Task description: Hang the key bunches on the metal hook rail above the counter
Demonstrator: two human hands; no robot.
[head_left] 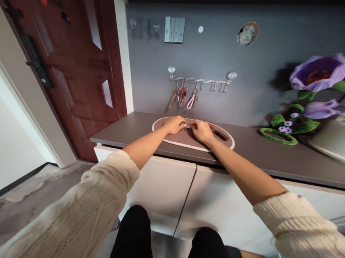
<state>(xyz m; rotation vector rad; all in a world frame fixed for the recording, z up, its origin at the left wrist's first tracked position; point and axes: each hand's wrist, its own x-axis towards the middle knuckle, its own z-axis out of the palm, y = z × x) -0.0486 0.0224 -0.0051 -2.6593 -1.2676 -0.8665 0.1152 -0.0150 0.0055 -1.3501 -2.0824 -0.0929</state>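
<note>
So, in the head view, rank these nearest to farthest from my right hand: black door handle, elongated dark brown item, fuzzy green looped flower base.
From your right hand:
1. Brown item, right, on the brown oval mat.
2. Green base, farther right.
3. Door handle, far left.

The lone head view looks forward and down, over black-clad knees toward the countertop. The left hand and right hand show mid-view, well ahead.

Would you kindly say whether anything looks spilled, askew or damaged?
Nothing stands out: the oval mat lies flat, keyrings hang from the rail, and a small metal item sits between left hand and right hand.
</note>
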